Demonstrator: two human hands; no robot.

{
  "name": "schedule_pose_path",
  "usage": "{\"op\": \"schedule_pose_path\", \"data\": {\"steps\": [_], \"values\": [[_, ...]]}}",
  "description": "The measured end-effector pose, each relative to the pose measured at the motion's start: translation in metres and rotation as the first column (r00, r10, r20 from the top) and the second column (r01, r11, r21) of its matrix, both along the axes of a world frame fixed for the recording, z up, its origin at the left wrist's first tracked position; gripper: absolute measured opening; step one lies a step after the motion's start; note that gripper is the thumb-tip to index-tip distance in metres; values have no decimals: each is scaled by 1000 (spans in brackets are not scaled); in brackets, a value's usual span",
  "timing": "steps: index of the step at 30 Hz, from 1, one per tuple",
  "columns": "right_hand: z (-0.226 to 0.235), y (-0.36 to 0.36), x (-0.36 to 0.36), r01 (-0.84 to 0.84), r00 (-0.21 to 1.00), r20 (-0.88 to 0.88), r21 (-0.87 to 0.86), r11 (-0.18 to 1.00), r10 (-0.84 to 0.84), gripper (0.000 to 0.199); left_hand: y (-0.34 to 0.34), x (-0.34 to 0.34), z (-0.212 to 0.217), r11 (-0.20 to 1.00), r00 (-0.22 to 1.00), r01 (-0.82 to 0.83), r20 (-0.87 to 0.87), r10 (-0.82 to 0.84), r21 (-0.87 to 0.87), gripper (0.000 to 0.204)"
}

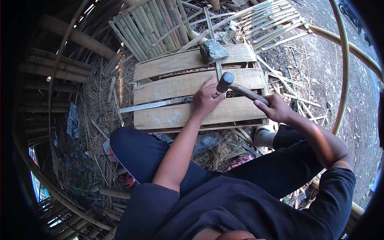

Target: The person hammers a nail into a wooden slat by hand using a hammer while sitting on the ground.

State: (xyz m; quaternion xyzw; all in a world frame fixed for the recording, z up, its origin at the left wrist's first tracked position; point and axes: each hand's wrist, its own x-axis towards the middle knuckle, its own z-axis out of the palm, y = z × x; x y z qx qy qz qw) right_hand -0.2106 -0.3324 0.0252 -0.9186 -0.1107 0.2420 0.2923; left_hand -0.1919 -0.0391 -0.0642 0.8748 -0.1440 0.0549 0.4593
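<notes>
My right hand (276, 109) is closed around the wooden handle of a hammer (249, 93). The hammer's dark, blunt head (226, 79) hangs just over my left hand (206, 99), hiding part of its fingers. That hand is closed low over a slatted wooden platform (172, 89), and what it grips is too hidden to name. A narrow bamboo strip (219, 69) runs away from beside it, pinned under a grey rock (214, 51). On the left, a long flat pale strip (154, 105) lies across the boards, its right end reaching my left hand.
Bamboo slat panels stand beyond the platform, at the far left (154, 26) and far right (272, 20). Loose strips (290, 84) and straw litter the ground. A curved bamboo pole (343, 68) rises on the right. A clear plastic bag (208, 142) lies before my legs.
</notes>
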Motion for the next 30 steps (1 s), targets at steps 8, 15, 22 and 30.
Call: {"op": "schedule_pose_path", "data": {"steps": [8,15,22,30], "values": [[0,-3,0,29,999,-19,35,999,-28,75,-2,1,2,998,1000,19,19,-17,-64,15],[-3,-2,5,19,999,-32,-2,1000,-19,73,1,1,-1,999,1000,22,-16,-23,-27,16],[-9,-3,0,17,999,-36,-13,1000,-18,72,-2,0,2,998,997,39,73,-36,-50,18],[-15,-2,-3,6,1000,-10,18,1000,-5,71,-1,4,-2,996,995,54,85,-49,-67,20]]}}
